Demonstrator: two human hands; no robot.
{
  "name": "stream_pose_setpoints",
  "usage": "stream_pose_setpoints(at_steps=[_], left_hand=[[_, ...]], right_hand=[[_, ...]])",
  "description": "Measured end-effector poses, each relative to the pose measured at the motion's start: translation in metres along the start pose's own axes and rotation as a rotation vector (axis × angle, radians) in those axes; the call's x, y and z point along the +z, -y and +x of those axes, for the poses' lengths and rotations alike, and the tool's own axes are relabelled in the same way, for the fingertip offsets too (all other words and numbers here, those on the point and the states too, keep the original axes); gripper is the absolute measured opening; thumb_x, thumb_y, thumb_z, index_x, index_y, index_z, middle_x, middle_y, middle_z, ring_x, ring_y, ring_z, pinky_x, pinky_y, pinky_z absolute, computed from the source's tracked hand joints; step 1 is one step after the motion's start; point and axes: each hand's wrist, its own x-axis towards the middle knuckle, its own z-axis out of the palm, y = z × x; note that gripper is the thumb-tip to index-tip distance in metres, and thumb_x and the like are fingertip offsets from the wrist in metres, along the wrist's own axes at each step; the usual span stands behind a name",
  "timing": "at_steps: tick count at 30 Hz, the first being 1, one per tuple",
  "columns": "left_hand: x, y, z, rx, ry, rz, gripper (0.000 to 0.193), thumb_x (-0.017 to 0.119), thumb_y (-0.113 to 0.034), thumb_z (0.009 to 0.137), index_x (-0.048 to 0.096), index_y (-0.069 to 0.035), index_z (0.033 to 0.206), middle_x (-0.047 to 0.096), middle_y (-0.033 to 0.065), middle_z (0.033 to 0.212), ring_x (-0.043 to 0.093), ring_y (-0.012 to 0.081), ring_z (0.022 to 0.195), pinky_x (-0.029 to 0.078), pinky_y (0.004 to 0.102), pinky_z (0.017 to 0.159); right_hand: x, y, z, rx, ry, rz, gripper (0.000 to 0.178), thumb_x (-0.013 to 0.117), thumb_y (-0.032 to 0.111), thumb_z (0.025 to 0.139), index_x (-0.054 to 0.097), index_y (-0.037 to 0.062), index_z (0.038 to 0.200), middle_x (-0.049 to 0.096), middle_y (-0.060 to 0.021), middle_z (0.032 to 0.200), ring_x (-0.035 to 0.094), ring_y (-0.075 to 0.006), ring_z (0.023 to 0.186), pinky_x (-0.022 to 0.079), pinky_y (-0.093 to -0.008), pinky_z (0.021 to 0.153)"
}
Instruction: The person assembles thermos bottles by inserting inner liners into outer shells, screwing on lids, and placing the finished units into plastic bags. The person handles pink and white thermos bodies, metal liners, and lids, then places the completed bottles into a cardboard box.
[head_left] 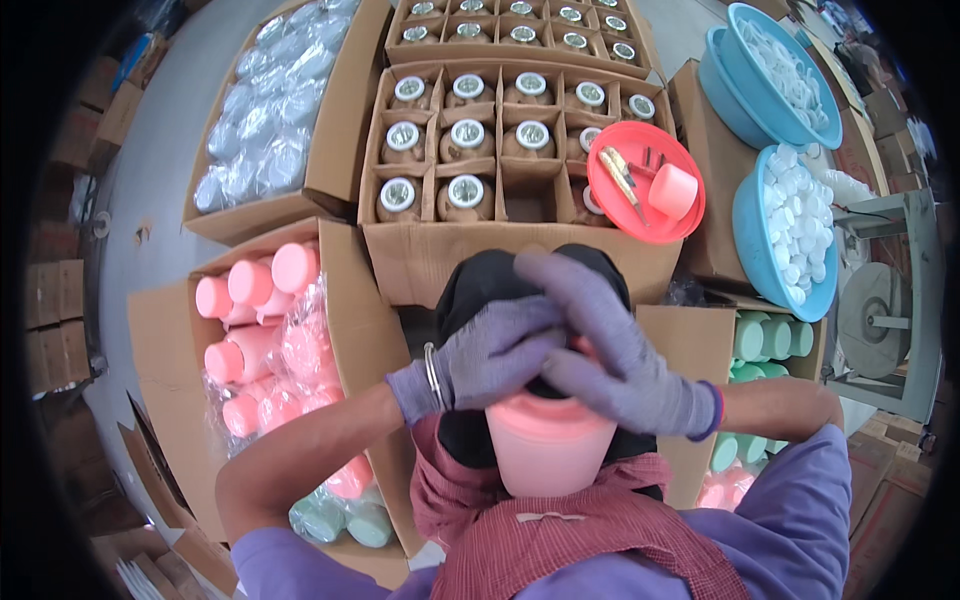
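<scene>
A pink plastic flask body [553,455] stands upright between my knees, its top toward my hands. My left hand [500,350], in a grey-purple glove with a bracelet at the wrist, has its fingers bent over the left side of the top. From the right, my right hand [625,370], gloved the same, reaches across the top with long bent fingers, somewhat blurred. Under the fingers show a dark opening and a bit of pink; the part they press on is mostly hidden.
Ahead is a divided carton [430,240] of silvery-mouthed flask liners. A red plate [625,150] on it holds a pink cup [673,191] and a knife-like tool [625,180]. Cartons of pink flasks [250,283] at left and green ones [775,337] at right flank me. Blue basins [745,215] hold white parts.
</scene>
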Motion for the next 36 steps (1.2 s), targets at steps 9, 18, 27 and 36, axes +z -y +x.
stream_pose_setpoints(at_steps=[9, 18, 27, 36], left_hand=[[0.040, -0.036, -0.015, 0.107, -0.309, 0.527, 0.029, 0.061, -0.021, 0.089, 0.062, -0.008, 0.115, 0.061, 0.0155, 0.114, 0.058, 0.0363, 0.109, 0.045, 0.0487, 0.094], [0.050, 0.084, -0.029, 0.499, -0.177, -0.128, 0.040, 0.056, -0.014, 0.092, 0.057, -0.009, 0.131, 0.056, 0.0168, 0.130, 0.052, 0.0287, 0.128, 0.044, 0.0433, 0.107], [0.012, 0.015, -0.004, 0.161, -0.289, -0.246, 0.036, 0.044, -0.020, 0.104, 0.058, 0.005, 0.126, 0.068, 0.0120, 0.115, 0.065, 0.0212, 0.110, 0.048, 0.0311, 0.101], [0.059, -0.075, -0.037, -0.033, -0.334, 0.713, 0.036, 0.043, -0.025, 0.106, 0.059, 0.005, 0.118, 0.065, 0.0114, 0.114, 0.060, 0.0187, 0.105, 0.047, 0.0319, 0.094]], right_hand=[[-0.051, -0.017, 0.045, -0.840, 0.461, -0.377, 0.091, 0.073, 0.056, 0.075, 0.045, 0.0039, 0.145, 0.038, -0.0236, 0.151, 0.036, -0.0455, 0.140, 0.021, -0.0684, 0.113], [0.022, 0.018, 0.028, -0.229, 0.241, -0.532, 0.076, 0.068, 0.038, 0.082, 0.043, 0.0067, 0.146, 0.046, -0.0193, 0.141, 0.047, -0.0376, 0.130, 0.036, -0.0539, 0.106], [-0.022, 0.007, -0.025, -0.225, 0.046, 0.097, 0.060, 0.052, 0.025, 0.097, 0.038, -0.0037, 0.148, 0.044, -0.0192, 0.149, 0.045, -0.0280, 0.138, 0.033, -0.0408, 0.116], [-0.011, -0.080, 0.013, -0.213, -0.256, 0.227, 0.039, 0.041, 0.023, 0.107, 0.055, 0.0062, 0.139, 0.062, -0.0114, 0.128, 0.056, -0.0219, 0.123, 0.040, -0.0358, 0.110]])
